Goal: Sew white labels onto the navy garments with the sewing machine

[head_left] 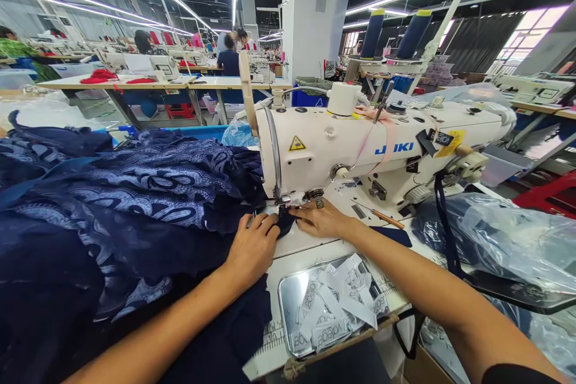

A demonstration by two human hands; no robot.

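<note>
Here, 2 hands (252,246) (321,219) w/ fabric (148,186).

The cloth (157,186) runs out of view left of the left hand (252,246), the bag (517,240) right of the right hand (323,219). Between them, the needle's too small to tell.

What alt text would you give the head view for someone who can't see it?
A person's left hand and right hand rest on dark fabric at a white sewing machine. Patterned navy cloth is heaped to the left; at the near edge, a metal tray holds loose printed labels.
</note>
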